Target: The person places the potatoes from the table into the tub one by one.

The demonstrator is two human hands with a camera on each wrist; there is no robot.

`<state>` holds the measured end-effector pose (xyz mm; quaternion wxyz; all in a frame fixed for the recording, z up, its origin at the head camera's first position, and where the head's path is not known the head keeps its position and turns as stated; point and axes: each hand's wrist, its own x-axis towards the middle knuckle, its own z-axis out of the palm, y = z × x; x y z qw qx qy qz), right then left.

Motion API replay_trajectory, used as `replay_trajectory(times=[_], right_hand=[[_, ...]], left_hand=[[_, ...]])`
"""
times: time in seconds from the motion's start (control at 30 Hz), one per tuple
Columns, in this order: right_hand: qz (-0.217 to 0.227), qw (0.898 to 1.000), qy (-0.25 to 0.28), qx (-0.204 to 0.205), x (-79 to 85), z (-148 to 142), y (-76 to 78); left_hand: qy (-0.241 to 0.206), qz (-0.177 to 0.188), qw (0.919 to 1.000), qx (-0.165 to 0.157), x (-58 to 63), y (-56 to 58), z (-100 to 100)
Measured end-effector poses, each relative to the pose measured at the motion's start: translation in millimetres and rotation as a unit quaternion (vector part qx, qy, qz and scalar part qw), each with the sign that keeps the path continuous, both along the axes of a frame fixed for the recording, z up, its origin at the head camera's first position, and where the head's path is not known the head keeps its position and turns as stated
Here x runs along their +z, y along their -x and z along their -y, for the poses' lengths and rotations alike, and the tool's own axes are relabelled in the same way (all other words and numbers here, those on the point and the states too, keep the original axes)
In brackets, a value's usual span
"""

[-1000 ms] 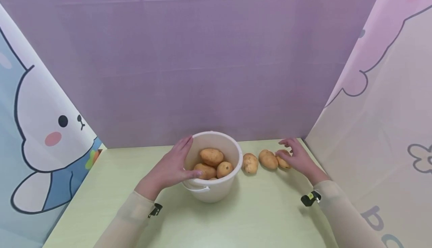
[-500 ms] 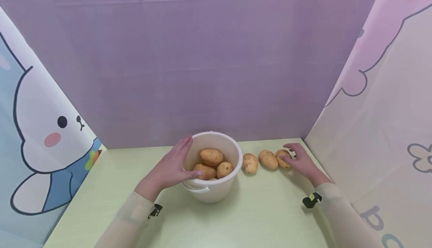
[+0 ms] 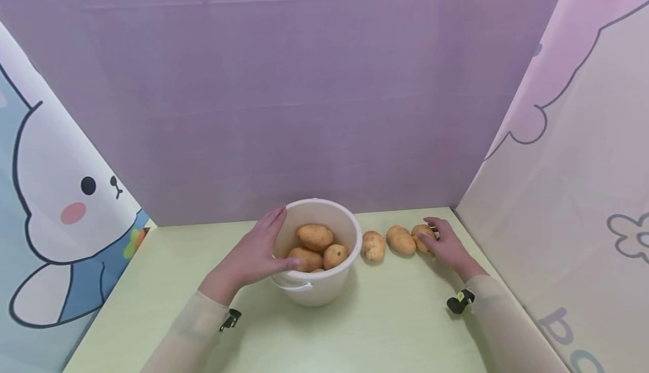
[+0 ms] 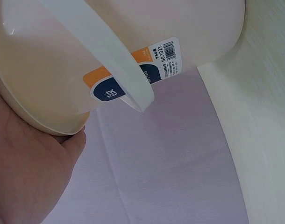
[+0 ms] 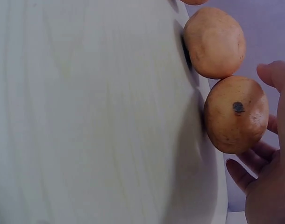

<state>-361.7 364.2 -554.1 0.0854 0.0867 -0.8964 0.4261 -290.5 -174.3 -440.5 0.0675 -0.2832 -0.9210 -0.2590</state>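
Note:
My left hand (image 3: 248, 252) holds the rim of a white plastic bucket (image 3: 324, 291), its thumb over the front rim. Several potatoes (image 3: 315, 238) lie inside. In the left wrist view the palm (image 4: 25, 163) lies along the bucket's edge, beside the label (image 4: 163, 58) and the white handle (image 4: 105, 51). My right hand (image 3: 448, 246) is at the rightmost potato (image 3: 422, 239) of a row of three on the table. In the right wrist view its fingers (image 5: 252, 161) are spread behind that potato (image 5: 236, 114), and the thumb (image 5: 273, 74) stands apart from it.
Two more potatoes, one in the middle (image 3: 400, 240) and one beside the bucket (image 3: 373, 246), lie on the light green table (image 3: 395, 328). A purple backdrop (image 3: 304, 108) rises behind, with printed panels on the left (image 3: 56, 221) and right (image 3: 573, 181).
My right hand first drew slightly back to the right, then closed in around the rightmost potato. The left hand and bucket keep their places; the head view shifted slightly.

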Motion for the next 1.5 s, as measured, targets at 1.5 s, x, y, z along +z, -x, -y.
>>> replay_trajectory(times=[1.5], right_hand=[[0.007,0.999,0.003,-0.047,-10.0,16.4,3.4]], left_hand=[[-0.002,0.001,1.0000,0.003,0.2,-1.2,0.1]])
